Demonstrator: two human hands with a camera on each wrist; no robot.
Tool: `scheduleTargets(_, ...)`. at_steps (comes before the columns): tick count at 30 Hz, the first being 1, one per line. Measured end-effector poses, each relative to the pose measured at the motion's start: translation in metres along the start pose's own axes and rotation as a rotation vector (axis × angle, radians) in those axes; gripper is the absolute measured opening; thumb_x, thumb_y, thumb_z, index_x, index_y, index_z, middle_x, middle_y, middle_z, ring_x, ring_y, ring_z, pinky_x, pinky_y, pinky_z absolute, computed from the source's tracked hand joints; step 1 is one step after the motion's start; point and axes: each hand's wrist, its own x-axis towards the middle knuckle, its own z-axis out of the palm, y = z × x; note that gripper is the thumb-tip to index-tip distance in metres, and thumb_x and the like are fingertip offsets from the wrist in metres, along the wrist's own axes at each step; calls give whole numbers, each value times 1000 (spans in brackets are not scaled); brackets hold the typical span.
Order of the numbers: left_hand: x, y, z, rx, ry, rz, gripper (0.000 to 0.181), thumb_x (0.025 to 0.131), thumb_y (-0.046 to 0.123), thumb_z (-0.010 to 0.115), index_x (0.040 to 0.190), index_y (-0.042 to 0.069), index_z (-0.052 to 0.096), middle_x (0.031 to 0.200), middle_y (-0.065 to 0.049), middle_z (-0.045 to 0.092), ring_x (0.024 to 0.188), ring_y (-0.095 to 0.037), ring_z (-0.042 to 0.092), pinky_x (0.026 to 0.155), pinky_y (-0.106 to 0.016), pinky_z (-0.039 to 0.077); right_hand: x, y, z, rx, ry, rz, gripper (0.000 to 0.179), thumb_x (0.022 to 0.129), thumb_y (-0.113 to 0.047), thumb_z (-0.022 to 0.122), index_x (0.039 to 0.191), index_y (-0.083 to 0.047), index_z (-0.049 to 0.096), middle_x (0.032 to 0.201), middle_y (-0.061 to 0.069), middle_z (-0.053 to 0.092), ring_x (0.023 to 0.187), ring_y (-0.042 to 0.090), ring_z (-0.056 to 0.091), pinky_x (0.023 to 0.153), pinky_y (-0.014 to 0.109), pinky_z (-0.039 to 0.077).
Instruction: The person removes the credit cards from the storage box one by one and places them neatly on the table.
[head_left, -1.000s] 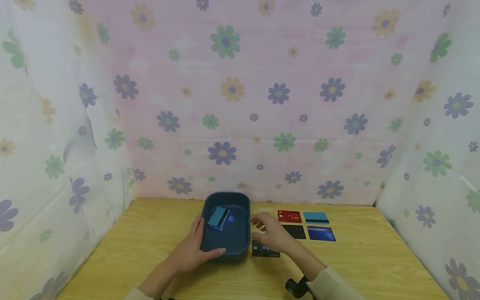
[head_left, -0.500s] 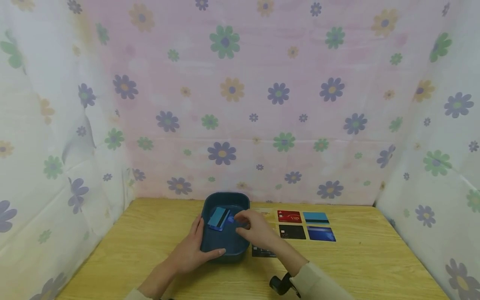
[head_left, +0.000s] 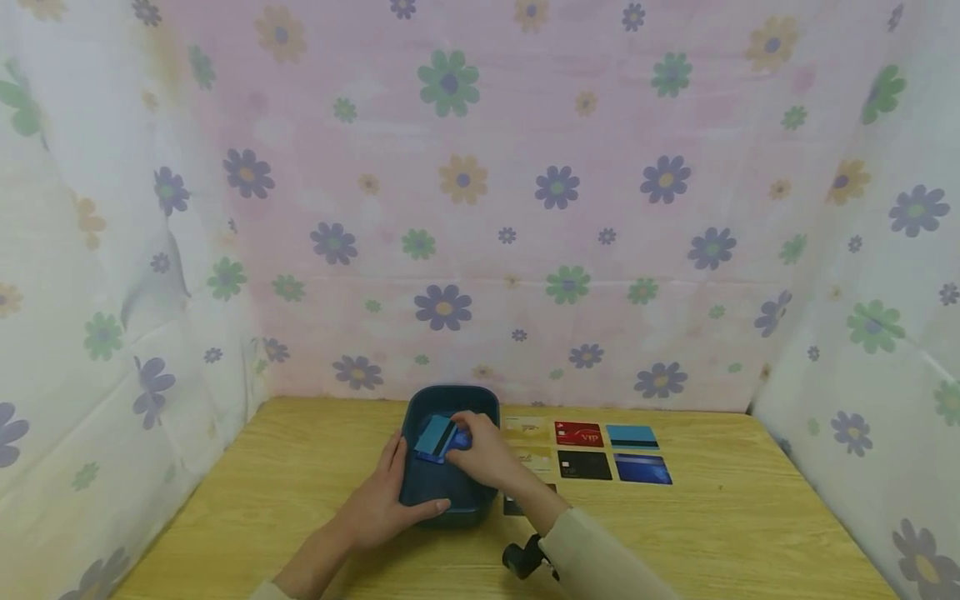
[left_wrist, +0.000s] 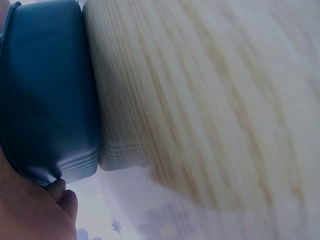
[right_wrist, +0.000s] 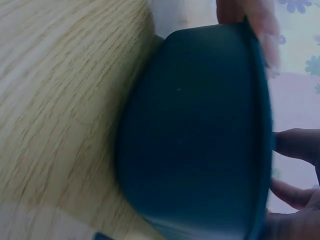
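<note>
Right hand inside tub at card pile, left hand holding tub

Tub [head_left: 450, 518]: dark teal, smooth, deep, rounded corners, thin rim. Upright on the wood-grain tabletop [head_left: 742, 517], close to the floral cloth [head_left: 510, 150] behind. Left hand [head_left: 372, 502] grips it, fingers along the left wall, thumb over the near rim. Right hand [head_left: 486, 457] is inside, fingers bent, fingertips beside the pile; cannot tell whether they pinch a card.

Pile sits slanted in the tub. Top: striped light-blue card [head_left: 432, 435], one dark band. Under it, bright blue edge of a lower card [head_left: 431, 457]. More blue shows between the right fingers; exact count in tub unclear, at least two.

Counts: one tub, two hands, seven cards flat on the tabletop, right of the tub. Far row, three: gold card [head_left: 527, 427], red card [head_left: 578, 433] marked VIP, plain light-blue card [head_left: 632, 437] with dark stripe. Middle row, three: second gold card, black card [head_left: 585, 465], dark-blue card [head_left: 642, 469]. Near row, one: second black card [head_left: 513, 506], partly behind the right arm. Two pale sleeves [head_left: 600, 554]. Black device [head_left: 522, 558] by the right wrist.
</note>
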Motion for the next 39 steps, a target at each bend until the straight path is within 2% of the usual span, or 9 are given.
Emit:
scheduleTargets(6,1,0,0,1,1,7,130,81,75,70,164,3,2,171,-18,-2,146,-47,35,108,-61,41,13,5,11,14,40,55,62,86,-5,75,142,5,51,134,27,52,118,42,55,94,54,49)
scheduleTargets(13,-2,-2,-1,11,-1,-17,128,81,75,69,164,2,4,171,-18,-2,144,-47,38,106,-62,43,32,11,25,13,41,90,66,85,-3,77,144,7,48,141,28,47,125,41,53,102,56,46)
scheduleTargets(19,0,-2,-1,4,3,4,127,82,74,69,164,2,3,171,-17,-3,146,-47,35,107,-62,42,46,21,38,-87,89,95,66,86,-4,78,144,8,48,145,28,46,129,42,52,103,53,47)
scheduleTargets(31,0,0,3,0,-18,-8,128,82,75,69,164,4,2,171,-17,-4,146,-46,35,108,-62,41,51,33,43,-99,44,173,72,90,-13,78,147,11,42,150,31,44,136,46,46,110,56,40)
scheduleTargets(39,0,0,2,-2,-9,1,126,83,73,69,164,3,3,171,-16,-4,147,-45,33,109,-61,40,52,33,46,-175,15,182,76,89,-12,78,151,9,39,153,29,43,142,44,42,116,53,36)
